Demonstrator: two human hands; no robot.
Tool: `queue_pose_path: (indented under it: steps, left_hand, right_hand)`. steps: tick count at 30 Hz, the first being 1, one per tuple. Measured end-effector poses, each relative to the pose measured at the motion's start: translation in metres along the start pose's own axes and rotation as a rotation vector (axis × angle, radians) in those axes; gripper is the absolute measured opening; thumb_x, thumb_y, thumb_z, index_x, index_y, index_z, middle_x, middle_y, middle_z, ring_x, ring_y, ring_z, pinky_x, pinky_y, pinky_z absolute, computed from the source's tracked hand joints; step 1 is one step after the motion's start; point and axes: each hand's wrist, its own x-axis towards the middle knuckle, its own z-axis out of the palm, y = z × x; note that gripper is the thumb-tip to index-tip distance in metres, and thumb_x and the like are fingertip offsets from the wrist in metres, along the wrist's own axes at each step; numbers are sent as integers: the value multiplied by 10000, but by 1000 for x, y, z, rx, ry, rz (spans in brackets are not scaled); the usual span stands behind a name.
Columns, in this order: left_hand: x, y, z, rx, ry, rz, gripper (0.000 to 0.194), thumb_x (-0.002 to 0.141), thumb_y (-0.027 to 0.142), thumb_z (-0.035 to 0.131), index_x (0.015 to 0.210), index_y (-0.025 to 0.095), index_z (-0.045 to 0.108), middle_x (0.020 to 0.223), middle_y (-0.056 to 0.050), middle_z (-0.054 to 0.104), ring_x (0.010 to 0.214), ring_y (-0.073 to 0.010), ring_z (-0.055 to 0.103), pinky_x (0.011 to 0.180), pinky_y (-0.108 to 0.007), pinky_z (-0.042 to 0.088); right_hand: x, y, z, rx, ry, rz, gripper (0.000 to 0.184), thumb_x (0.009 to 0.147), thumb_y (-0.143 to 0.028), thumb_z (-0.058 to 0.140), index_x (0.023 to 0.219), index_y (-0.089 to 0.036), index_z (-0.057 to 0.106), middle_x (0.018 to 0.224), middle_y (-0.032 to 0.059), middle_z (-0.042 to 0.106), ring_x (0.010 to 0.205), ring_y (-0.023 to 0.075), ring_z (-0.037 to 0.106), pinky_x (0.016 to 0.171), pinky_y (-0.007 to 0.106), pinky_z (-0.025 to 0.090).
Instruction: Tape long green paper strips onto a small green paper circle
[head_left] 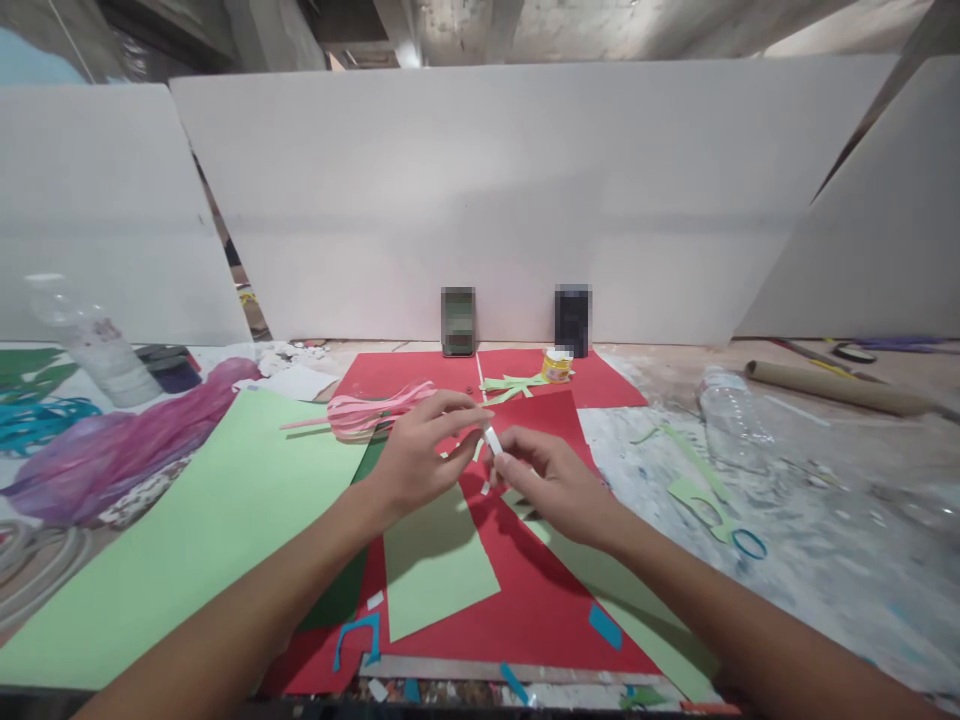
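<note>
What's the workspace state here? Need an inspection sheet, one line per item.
Surface: paint-stained white table, partly covered by red paper sheets.
Job's things: small white paper strip, pinched between both hands.
Clutter: light green paper sheets, pink fringed paper bundle, small yellow jar, clear plastic bottles, brown cardboard tube, blue paper scraps.
Hands: left hand and right hand meet at the strip.
Cables: nothing seen.
Surroundings: white boards stand behind the table.

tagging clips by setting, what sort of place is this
Probably a paper-craft worktable: overlapping red card sheets and light green paper sheets, a small yellow-labelled glue jar, and both hands pinching a small white paper strip.
</note>
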Motion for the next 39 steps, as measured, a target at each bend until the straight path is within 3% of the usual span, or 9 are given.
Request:
queue_pose_path:
  steps: [4,10,16,21,24,26,30,35,39]
  left_hand:
    - [-6,0,-4,-106,-54,-115,185,837,226,598,1014,206,649,1029,-72,635,935,-168,615,842,-316,511]
    - [-10,-6,-6,-153,-82,-137,104,829,264,636,909,201,658,952,-52,619,885,-155,604,812,-303,502]
    - [-11,-13,-13,-80,-234,-23,179,877,270,569,1031,228,651,882,-44,562,771,-134,562,672,-262,480]
    - [-12,-14,-14,-135,-238,-24,142,892,251,551,986,207,648,879,-43,600,791,-133,577,712,-261,474]
    - [-13,-11,-11,-124,-224,-44,169,871,262,582,1020,213,647,839,-30,567,740,-123,557,671,-248,461]
    - [-15,-10,-10,-103,-204,12,164,871,249,580,1013,220,656,797,-23,557,716,-120,541,638,-239,446]
    - [-15,-11,-9,-91,-154,117,144,875,200,572,987,207,663,761,-26,591,695,-115,537,617,-230,433]
    - [-12,-17,-14,-72,-85,53,113,869,188,586,960,191,654,799,-34,633,707,-115,567,639,-230,447]
    - [-11,-18,-17,-103,-124,-45,116,882,180,563,979,186,625,840,-34,649,755,-121,584,688,-236,463]
  right_hand:
    - [-2,6,1,-323,87,-136,225,919,-301,434,736,-197,511,662,1,517,605,132,452,558,254,364]
    - [0,15,-1,-478,67,-293,195,932,-257,419,826,-204,574,698,17,592,646,155,481,661,302,384]
    - [1,20,-3,-598,75,-339,212,924,-285,440,889,-222,641,688,34,615,728,193,501,829,385,371]
    - [2,23,-5,-583,86,-339,192,926,-285,463,917,-249,651,683,10,621,738,186,525,970,453,290]
    - [1,22,-4,-521,64,-332,223,947,-302,443,907,-235,652,725,23,631,713,176,513,825,363,387]
    - [1,21,-2,-496,67,-321,248,951,-328,448,868,-219,656,707,25,625,670,163,500,726,315,399]
    - [2,21,1,-465,118,-311,218,914,-362,528,820,-215,659,663,18,635,628,155,512,718,314,419]
    - [3,24,-4,-376,206,-308,164,900,-267,536,1022,-234,642,937,64,690,886,197,605,768,325,482]
    - [4,28,-10,-376,289,-338,145,884,-250,562,995,-239,654,948,66,695,945,212,606,818,358,490]
